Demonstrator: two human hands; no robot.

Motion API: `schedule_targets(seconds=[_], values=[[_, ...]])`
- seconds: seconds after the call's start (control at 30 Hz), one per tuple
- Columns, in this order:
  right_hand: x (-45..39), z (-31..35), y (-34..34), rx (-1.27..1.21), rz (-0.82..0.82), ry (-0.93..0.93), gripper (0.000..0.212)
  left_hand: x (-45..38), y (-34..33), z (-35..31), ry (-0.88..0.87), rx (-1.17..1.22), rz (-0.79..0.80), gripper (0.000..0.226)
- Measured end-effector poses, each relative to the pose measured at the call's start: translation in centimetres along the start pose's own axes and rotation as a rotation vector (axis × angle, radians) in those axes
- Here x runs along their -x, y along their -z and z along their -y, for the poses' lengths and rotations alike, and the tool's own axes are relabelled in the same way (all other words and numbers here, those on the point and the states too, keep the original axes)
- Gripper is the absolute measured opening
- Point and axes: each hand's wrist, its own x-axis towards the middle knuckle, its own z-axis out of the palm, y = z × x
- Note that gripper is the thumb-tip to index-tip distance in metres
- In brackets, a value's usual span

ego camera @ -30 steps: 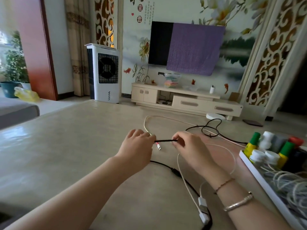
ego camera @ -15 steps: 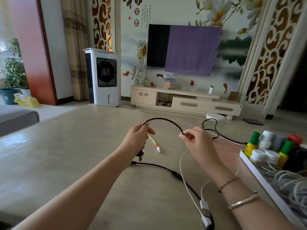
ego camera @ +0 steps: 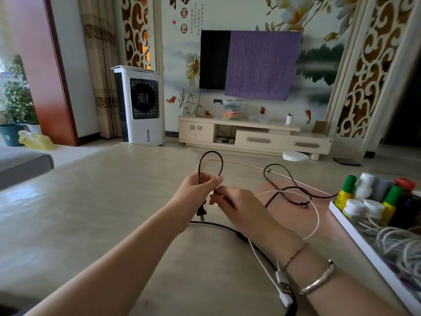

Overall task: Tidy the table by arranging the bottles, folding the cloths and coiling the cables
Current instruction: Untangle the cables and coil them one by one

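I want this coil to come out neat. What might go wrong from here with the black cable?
1. The black cable lies crossed with the white cable on the table; pulling in more could drag the white one along or snag.
2. The left hand holds just one loop, with the right hand close beside it; a loose grip might let it spring open.

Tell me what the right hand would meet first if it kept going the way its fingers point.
The right hand points left toward the left hand, which holds a loop of black cable. It would probably meet that cable and the left hand's fingers almost at once; they look nearly touching.
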Motion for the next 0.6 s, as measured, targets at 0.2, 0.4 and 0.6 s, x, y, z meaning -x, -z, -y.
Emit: schedule_targets(seconds=[0.2,0.4,0.6], values=[[0.5,-1.6,0.5,0.284,0.134,-0.004,0.017,-0.6,0.6,-0.9,0.050,0.283,-0.139,0.020],[1.0,-5.3,3.1,0.504,0.093,-0.248,0.018,-0.5,3.6,-2.1,0.071,0.658,-0.045,0.029],[0.8,-5.8,3.7,0.480,-0.011,-0.258,0.017,-0.2,4.1,-2.3,0.041,0.148,-0.059,0.019]])
